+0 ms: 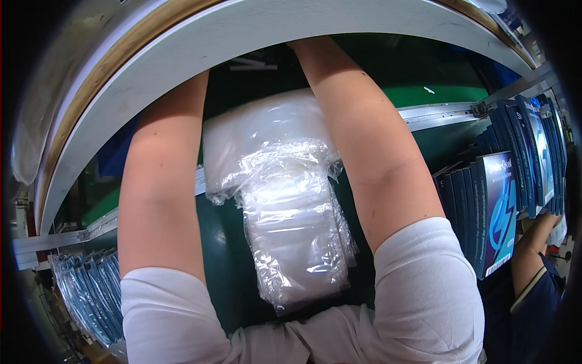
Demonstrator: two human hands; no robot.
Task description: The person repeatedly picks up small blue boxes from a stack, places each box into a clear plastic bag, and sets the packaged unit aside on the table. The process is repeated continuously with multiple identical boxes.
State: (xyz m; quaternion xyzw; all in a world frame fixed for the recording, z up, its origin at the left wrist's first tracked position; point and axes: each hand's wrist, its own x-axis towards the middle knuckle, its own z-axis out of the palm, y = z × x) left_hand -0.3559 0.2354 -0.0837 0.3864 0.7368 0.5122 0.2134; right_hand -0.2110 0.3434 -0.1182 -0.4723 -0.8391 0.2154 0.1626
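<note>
A factory packing line. A green conveyor belt (230, 255) runs across the view between metal side rails (442, 113). Rows of identical blue boxes (498, 212) stand upright on the right, more blue packs (91, 291) on the left, and a stack of clear plastic bags (285, 200) lies on the belt.

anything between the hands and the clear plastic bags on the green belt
Cannot tell fully: both hands are hidden behind the curved white shelf edge at the top. The bare forearms pass on either side of the stack of clear crinkled plastic bags on the green belt, with nothing visible between them.
</note>
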